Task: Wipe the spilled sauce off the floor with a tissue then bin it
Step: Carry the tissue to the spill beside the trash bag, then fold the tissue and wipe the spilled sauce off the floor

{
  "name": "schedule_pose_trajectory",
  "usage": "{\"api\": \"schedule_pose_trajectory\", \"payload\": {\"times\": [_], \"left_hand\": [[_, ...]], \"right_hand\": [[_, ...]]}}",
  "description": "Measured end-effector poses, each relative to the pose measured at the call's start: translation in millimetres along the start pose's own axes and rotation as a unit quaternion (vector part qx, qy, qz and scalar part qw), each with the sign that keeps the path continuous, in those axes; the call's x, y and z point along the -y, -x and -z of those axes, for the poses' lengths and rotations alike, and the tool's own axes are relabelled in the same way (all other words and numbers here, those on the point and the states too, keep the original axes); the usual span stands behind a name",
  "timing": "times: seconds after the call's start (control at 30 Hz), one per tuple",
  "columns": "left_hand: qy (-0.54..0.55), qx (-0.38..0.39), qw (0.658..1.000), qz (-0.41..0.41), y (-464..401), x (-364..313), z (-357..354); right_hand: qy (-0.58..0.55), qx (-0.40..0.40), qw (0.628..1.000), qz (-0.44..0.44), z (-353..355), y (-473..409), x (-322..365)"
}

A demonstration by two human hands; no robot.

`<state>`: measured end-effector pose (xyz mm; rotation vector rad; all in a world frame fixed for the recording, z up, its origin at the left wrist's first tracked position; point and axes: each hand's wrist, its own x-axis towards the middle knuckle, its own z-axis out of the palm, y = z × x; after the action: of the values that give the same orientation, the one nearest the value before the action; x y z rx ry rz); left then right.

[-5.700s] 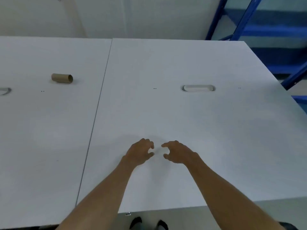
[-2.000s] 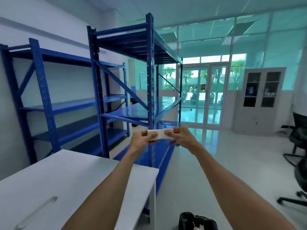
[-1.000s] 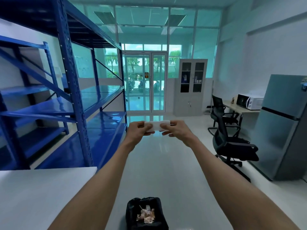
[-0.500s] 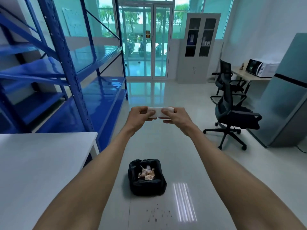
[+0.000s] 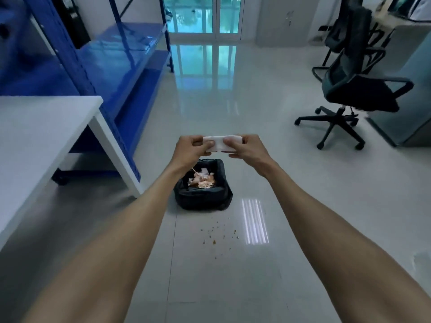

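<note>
A folded white tissue (image 5: 220,143) is held out in front of me at arm's length, pinched at its left end by my left hand (image 5: 190,151) and at its right end by my right hand (image 5: 248,148). Below the hands, a black-lined bin (image 5: 203,197) sits on the pale tiled floor, holding stained crumpled tissues. Nearer to me than the bin, small brown sauce specks (image 5: 219,234) are scattered across the tiles.
A white table (image 5: 35,134) stands at the left, with blue metal shelving (image 5: 112,66) behind it. A black swivel chair (image 5: 349,94) stands at the right beside a grey cabinet (image 5: 410,89). Glass doors (image 5: 203,15) lie straight ahead.
My view has tilted down and moved forward, so the bin and the sauce specks now sit higher and larger. Both hands still hold the tissue between them.
</note>
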<state>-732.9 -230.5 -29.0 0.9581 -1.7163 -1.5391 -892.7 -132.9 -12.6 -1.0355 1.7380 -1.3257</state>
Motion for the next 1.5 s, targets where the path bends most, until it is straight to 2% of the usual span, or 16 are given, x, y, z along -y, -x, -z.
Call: {"api": "schedule_pose_trajectory", "payload": {"times": [0.43, 0.67, 0.93, 1.03, 1.2, 1.5], "left_hand": [[-0.001, 0.019, 1.000, -0.018, -18, 297, -28], [-0.046, 0.038, 0.997, -0.046, -13, 401, -41], [-0.089, 0.026, 0.995, -0.047, 4, 418, -33], [-0.098, 0.048, 0.993, -0.047, 3, 422, -33], [-0.075, 0.069, 0.994, -0.047, -15, 449, -27], [-0.058, 0.083, 0.993, -0.059, -42, 463, -16]], "right_hand": [[0.008, 0.047, 0.998, 0.048, -60, -40, -297], [0.017, 0.078, 0.995, 0.066, -80, -47, -408], [0.042, 0.112, 0.989, 0.083, -94, -49, -437], [0.025, 0.104, 0.990, 0.088, -95, -49, -449], [0.018, 0.111, 0.990, 0.089, -101, -73, -468], [0.013, 0.114, 0.990, 0.077, -112, -93, -460]]}}
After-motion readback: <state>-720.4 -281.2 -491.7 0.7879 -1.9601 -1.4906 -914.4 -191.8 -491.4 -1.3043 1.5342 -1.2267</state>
